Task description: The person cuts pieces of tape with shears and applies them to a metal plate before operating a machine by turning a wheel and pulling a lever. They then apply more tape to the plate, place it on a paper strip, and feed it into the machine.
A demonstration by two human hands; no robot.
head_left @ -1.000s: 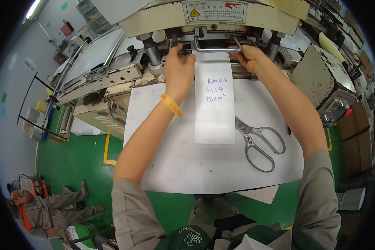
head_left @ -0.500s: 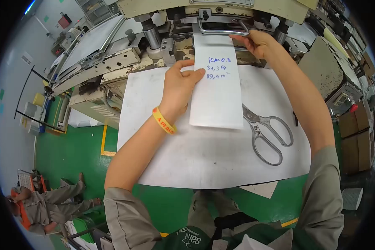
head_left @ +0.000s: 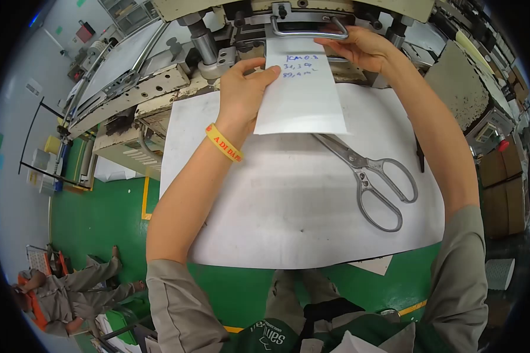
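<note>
A long white strip of sheet material (head_left: 303, 109) with blue handwriting runs under the metal bar handle (head_left: 309, 33) of a machine. My left hand (head_left: 244, 88) pinches the strip's left edge, thumb on top near the writing. At the far end my right hand (head_left: 362, 50) is beside the bar handle, its fingertips closed at the strip's right edge; part of that grip is hidden. The strip's near end covers the blade tips of metal scissors (head_left: 374, 176), which lie on a large white sheet (head_left: 265, 217) below my arms.
The machine's cream upper body (head_left: 371, 7) spans the top, with steel posts (head_left: 201, 40) on either side. A red knob (head_left: 503, 145) sits on the control box at right. Cardboard boxes (head_left: 503, 200) are stacked beyond it. A co-worker (head_left: 70, 288) is at lower left.
Both hands and the strip have moved forward, farther under the bar handle. More of the scissors' blades now shows.
</note>
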